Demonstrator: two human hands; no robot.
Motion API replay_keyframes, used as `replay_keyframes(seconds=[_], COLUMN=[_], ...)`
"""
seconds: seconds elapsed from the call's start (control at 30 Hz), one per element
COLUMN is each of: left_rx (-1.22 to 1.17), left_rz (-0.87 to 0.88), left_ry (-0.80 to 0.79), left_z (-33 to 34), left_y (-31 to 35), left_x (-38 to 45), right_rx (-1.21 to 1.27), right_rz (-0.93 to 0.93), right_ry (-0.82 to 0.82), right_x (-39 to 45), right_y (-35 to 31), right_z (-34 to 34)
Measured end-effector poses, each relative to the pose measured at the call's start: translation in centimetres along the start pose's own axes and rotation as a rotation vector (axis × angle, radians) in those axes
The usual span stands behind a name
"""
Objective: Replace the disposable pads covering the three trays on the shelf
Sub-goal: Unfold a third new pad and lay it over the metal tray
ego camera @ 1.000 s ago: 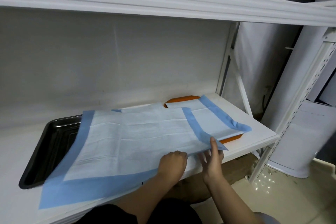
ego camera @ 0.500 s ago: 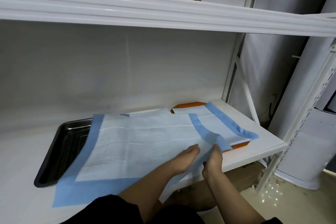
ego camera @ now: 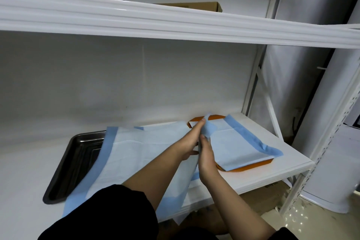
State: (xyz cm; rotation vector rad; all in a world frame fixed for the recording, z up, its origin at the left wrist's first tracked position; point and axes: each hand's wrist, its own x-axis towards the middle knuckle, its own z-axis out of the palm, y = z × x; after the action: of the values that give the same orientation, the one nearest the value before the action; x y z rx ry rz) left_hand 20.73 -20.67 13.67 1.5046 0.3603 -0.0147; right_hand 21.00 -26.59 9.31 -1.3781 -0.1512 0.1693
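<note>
Both hands, left [ego camera: 190, 140] and right [ego camera: 206, 152], pinch the middle pad [ego camera: 136, 154] on the white shelf [ego camera: 272, 163], between a black tray [ego camera: 78, 161] and a pad-covered orange tray [ego camera: 251, 166]; boxes sit on the shelf above.

1. Left arm: short black fabric sleeve [ego camera: 109, 212] ends near elbow, forearm bare.
2. Right arm: dark sleeve edge [ego camera: 286, 235] only at frame bottom, forearm bare.
3. Left hand [ego camera: 190, 140], right hand [ego camera: 207, 155]: no gloves, rings or watch seen.
</note>
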Motion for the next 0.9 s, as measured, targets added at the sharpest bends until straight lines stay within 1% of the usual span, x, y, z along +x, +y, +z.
replay_keyframes(seconds=[0.1, 0.13, 0.27, 0.3, 0.4, 0.5, 0.57, 0.7, 0.8, 0.9], left_rx=[-0.115, -0.168, -0.338, -0.354, -0.358, -0.306, -0.200, 0.067, 0.129, 0.143], left_rz=[-0.041, -0.053, -0.096, -0.103, -0.123, -0.159, -0.176, -0.206, -0.237, -0.264], left_ry=[0.051, 0.066, 0.096, 0.101, 0.110, 0.115, 0.159, 0.317, 0.405, 0.431], left_z=[-2.4, -3.5, -8.1, -9.6, -13.1, -16.4, -18.6, -22.7, -25.0, -26.9], left_y=[0.4, 0.6, 0.6, 0.4, -0.2, -0.8, -1.5, -4.0, -6.6, -9.2], left_x=[0.4, 0.1, 0.0, 0.0, -1.1, -2.4, -3.1, -3.8, -4.7, -5.5], right_rx=[-0.034, -0.090, -0.132, -0.152, -0.327, -0.516, -0.606, -0.712, -0.786, -0.891], right_rz=[-0.055, -0.063, -0.132, -0.178, -0.293, -0.422, -0.468, -0.520, -0.571, -0.606], right_ry=[-0.122, -0.146, -0.313, -0.352, -0.479, -0.589, -0.675, -0.825, -0.965, -0.990], right_x=[0.0, -1.0, -2.8, -3.0, -3.7, -3.9, -4.0, -4.9, -5.2, -5.2], right_y=[0.6, 0.3, 0.4, 0.6, 1.9, 4.2, 5.5, 7.5, 8.7, 9.7], right_z=[1.5, 2.5, 4.5, 5.2, 6.9, 8.8, 10.1, 12.3, 13.0, 13.0])
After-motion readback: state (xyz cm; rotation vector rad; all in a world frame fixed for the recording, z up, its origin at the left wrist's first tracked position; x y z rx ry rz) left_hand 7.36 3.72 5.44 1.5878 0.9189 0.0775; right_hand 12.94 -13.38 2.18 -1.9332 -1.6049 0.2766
